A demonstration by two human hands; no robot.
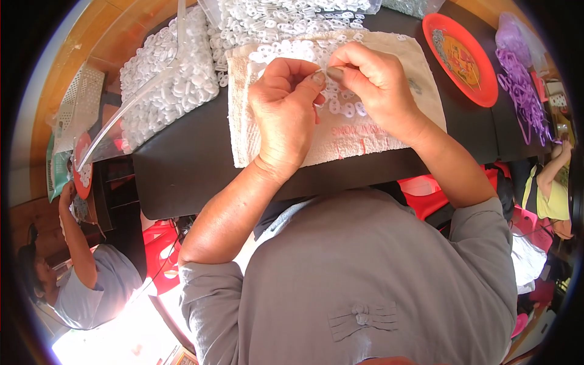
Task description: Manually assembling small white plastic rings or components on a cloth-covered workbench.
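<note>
My left hand [285,100] and my right hand [374,85] meet over a cream towel [267,149] on the dark table. Thumb and forefinger are pinched on each hand, the fingertips almost touching. A tiny whitish bit shows between them, too small to make out. Small white plastic pieces [348,109] with holes lie scattered on the towel under and beyond my fingers. Something small and red hangs by my left fingers, partly hidden.
White pieces fill a clear bag [173,85] at left, with more piled behind the towel. An orange-red plate [490,91] holding metal bits stands at right, beside purple cords [526,91]. One person [100,286] sits at left, another [550,188] at far right.
</note>
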